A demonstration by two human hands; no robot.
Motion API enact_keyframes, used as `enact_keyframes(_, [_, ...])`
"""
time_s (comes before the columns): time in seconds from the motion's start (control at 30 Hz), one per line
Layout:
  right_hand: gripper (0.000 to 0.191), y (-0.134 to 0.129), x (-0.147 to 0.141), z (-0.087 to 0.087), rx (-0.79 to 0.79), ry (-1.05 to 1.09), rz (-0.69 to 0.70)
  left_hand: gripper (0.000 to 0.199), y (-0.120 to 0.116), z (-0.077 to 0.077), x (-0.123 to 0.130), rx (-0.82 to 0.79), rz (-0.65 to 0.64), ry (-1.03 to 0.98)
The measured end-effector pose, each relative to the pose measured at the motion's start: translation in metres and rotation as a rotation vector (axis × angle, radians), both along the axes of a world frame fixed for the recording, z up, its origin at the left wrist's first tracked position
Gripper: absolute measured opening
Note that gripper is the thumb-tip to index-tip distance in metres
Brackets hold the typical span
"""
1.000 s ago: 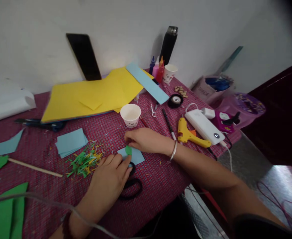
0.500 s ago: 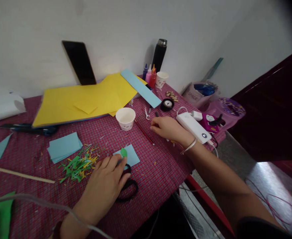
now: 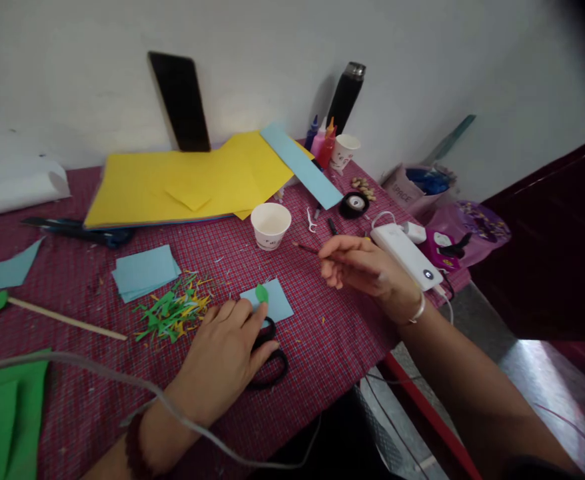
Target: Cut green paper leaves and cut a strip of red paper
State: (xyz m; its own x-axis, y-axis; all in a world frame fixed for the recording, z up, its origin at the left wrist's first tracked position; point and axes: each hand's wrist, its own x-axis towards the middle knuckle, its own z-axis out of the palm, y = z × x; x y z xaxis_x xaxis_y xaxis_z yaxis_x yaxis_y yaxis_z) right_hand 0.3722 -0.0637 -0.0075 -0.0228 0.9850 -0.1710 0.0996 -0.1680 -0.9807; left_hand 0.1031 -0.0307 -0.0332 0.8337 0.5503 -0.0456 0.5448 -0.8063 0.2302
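1. Nearest my camera, a pale cord (image 3: 160,397) runs across the left forearm, by a dark bracelet (image 3: 135,443).
2. Just beyond, I see the left hand (image 3: 225,357) resting palm down, fingers close together and slightly bent, thumb spread away; I cannot make out anything gripped in it.
3. By its thumb I have the black scissors (image 3: 267,385), handles showing, blades hidden from me.
4. Its index fingertip touches the green leaf shape (image 3: 261,292), which lies on a light blue square (image 3: 281,303) on the checked cloth (image 3: 332,333).
5. Left of that I get a heap of green and yellow shreds (image 3: 172,313), with stacked blue squares (image 3: 145,270) just behind.
6. On the other side is the right hand (image 3: 360,267), fingers loosely curled, nearly closed around a thin stick (image 3: 306,249); which ones pinch it, I cannot tell.
7. The stick's exposed end sits near a paper cup (image 3: 271,228).
8. Farthest back I see yellow sheets (image 3: 147,187) and a black bottle (image 3: 346,93).
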Motion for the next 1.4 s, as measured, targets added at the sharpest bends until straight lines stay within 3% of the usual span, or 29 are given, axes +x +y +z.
enact_keyframes(0.1, [0.027, -0.010, -0.021, -0.003, 0.095, 0.295, -0.067, 0.046, -0.001, -0.001, 0.000, 0.026, 0.015, -0.014])
enact_keyframes(0.23, [0.018, 0.000, -0.055, -0.012, 0.083, 0.323, -0.121, 0.045, -0.002, -0.003, -0.001, 0.076, -0.020, -0.031])
enact_keyframes(0.37, [0.019, 0.011, -0.066, -0.019, 0.024, 0.206, 0.028, 0.045, -0.001, -0.005, -0.001, 0.104, -0.053, -0.038])
enact_keyframes(0.5, [0.004, 0.013, -0.068, -0.030, 0.156, -0.122, -0.084, 0.045, -0.001, -0.007, 0.000, 0.130, -0.061, -0.065])
enact_keyframes(0.63, [0.010, 0.014, -0.071, -0.037, 0.256, -0.298, -0.068, 0.045, -0.001, -0.007, 0.000, 0.122, -0.065, -0.069])
enact_keyframes(1.4, [0.014, 0.016, -0.065, -0.036, 0.383, -0.383, 0.055, 0.043, 0.000, -0.005, -0.001, 0.146, -0.083, -0.076])
